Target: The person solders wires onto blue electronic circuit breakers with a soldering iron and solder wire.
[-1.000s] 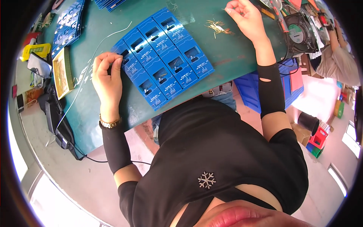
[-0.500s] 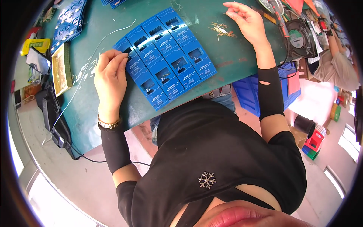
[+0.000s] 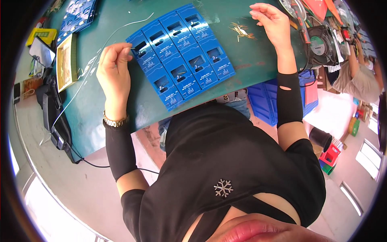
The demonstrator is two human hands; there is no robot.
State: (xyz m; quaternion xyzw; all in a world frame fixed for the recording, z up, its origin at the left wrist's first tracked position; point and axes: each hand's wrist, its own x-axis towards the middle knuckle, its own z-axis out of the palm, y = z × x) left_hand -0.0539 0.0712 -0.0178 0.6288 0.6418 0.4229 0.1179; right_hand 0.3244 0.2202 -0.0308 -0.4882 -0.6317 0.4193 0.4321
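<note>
A blue printed circuit board panel [image 3: 183, 56], divided into several sections with dark cut-out windows, lies tilted on the green table. Just off its upper left corner is my left hand [image 3: 114, 66], its thumb and forefinger pinched together. A thin sliver shows at those fingertips, too small to name. To the right of the panel, my right hand [image 3: 275, 25] hovers over the table with fingers stretched and the thumb apart, nothing visible in it. Beside it lies a small heap of thin, straw-coloured wire-like pieces [image 3: 242, 31].
Left of my left hand are a yellow-rimmed tray [image 3: 73, 60], scattered white slivers [image 3: 86, 68] and a long thin white wire [image 3: 100, 52]. More blue boards [image 3: 76, 20] lie at the far left. A black fan [image 3: 320, 45] stands right. Below the table edge is a blue crate [image 3: 264, 101].
My left hand has drawn back leftward from the panel's upper left window, uncovering it. The right hand keeps about the same pose. The whole view has shifted slightly.
</note>
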